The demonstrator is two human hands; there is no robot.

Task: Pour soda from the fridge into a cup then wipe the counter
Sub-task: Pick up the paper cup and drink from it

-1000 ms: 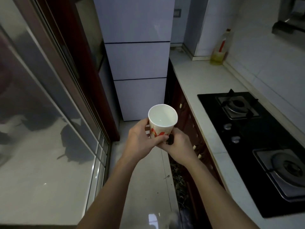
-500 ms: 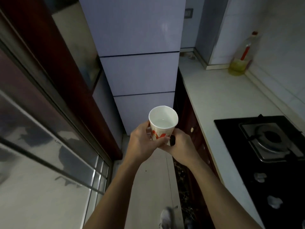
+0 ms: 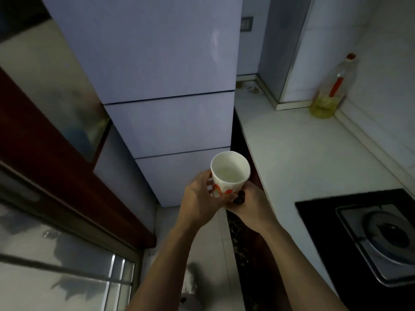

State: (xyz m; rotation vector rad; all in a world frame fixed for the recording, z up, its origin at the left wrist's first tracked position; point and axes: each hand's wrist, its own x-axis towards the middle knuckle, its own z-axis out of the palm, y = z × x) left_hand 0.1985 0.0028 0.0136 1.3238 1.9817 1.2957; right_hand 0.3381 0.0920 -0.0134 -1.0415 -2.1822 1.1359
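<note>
A white paper cup (image 3: 230,170) with a red print is held upright in front of me, empty inside. My left hand (image 3: 199,198) grips its side with fingers and thumb curled round it. My right hand (image 3: 251,206) holds the cup's base from the right; a small dark thing shows between its fingers. The pale three-door fridge (image 3: 166,122) stands just ahead with all doors closed. The white counter (image 3: 303,153) runs along the right.
A black gas hob (image 3: 368,234) with a steel burner lies in the counter at the right. A plastic oil bottle (image 3: 330,90) stands in the far corner by the tiled wall. A dark-framed glass door (image 3: 56,198) fills the left. Tiled floor lies below.
I have walked closer to the fridge; it now looms larger and the hob has slid down and right. Both hands keep the same hold on the cup.
</note>
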